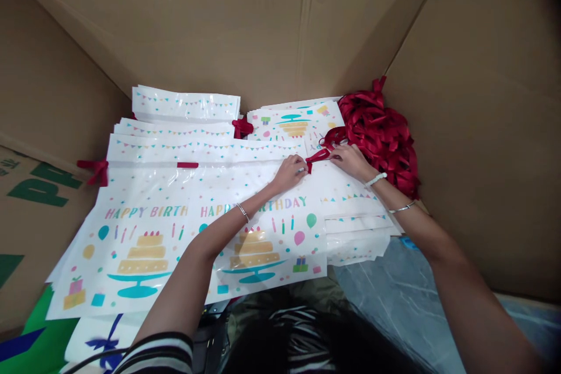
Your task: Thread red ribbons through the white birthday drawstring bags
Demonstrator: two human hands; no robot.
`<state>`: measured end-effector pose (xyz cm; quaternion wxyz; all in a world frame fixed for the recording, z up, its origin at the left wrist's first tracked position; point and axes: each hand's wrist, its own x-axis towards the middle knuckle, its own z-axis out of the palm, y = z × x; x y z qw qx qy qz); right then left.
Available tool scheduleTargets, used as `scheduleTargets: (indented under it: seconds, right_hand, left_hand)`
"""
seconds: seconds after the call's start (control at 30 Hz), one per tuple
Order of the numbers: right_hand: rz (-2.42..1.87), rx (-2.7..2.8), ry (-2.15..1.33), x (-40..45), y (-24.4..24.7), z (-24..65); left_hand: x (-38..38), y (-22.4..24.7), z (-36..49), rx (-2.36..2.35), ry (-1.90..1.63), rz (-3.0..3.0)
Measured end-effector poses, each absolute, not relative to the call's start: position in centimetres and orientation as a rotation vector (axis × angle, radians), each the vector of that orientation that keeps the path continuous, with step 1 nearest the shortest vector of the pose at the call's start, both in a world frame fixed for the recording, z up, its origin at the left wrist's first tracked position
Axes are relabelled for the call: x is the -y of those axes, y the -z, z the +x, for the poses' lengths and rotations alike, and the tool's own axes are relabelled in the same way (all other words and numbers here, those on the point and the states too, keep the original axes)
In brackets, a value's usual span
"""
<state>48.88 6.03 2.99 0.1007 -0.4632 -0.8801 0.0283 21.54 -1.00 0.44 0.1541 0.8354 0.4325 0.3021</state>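
1. Brown cardboard walls (245, 29) rise behind and on both sides; their upper edges run out of view, and the far right corner falls into darkness. Green printing on the left wall is turned and cropped, too partial to read surely.
2. White printed sheets (149, 187) lie spread and overlapping, hiding whatever supports them. They show cakes, balloons, candles, presents and bunting. One line reads "HAPPY BIRTH", stopping at an edge; beside it, "HAPPY BIRTHDAY" is partly covered by the left forearm.
3. A grey, pale-veined surface (390, 286) shows at lower right, mostly blocked by the right arm and the person's body.
4. At the bottom, dark hair (350, 333) and a striped garment (158, 353) are cut off by the frame; the dark items between them are hard to make out.
5. A heap of dark red ribbon (385, 134) sits against the right corner, its loops too tangled to separate.
6. At lower left, a dark blue bow (107, 343) lies on white material, near something green (41, 327), cropped.
7. The left hand (291, 174) pinches one end of a red ribbon (319, 155); its fingertips are partly hidden.
8. The right hand (348, 160) grips that ribbon's other side between thumb and fingers. The ribbon lies between both hands, over the sheets.
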Motion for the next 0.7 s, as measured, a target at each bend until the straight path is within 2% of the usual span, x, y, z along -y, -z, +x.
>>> scheduleTargets:
  seconds: [0.17, 0.47, 0.7]
  right_hand:
    - [-1.372, 2.548, -0.141, -6.6, -1.9, 50.0]
    - [-1.248, 2.601, -0.147, -5.3, -1.9, 42.4]
    - [-1.694, 2.236, -0.164, -2.9, -1.8, 44.4]
  left_hand:
    - [0.8, -0.3, 21.6, -1.233, -0.817, 2.397]
    - [0.5, 0.1, 21.5, -1.202, -0.822, 2.433]
    - [0.3, 0.4, 21.4, -1.188, -0.815, 2.442]
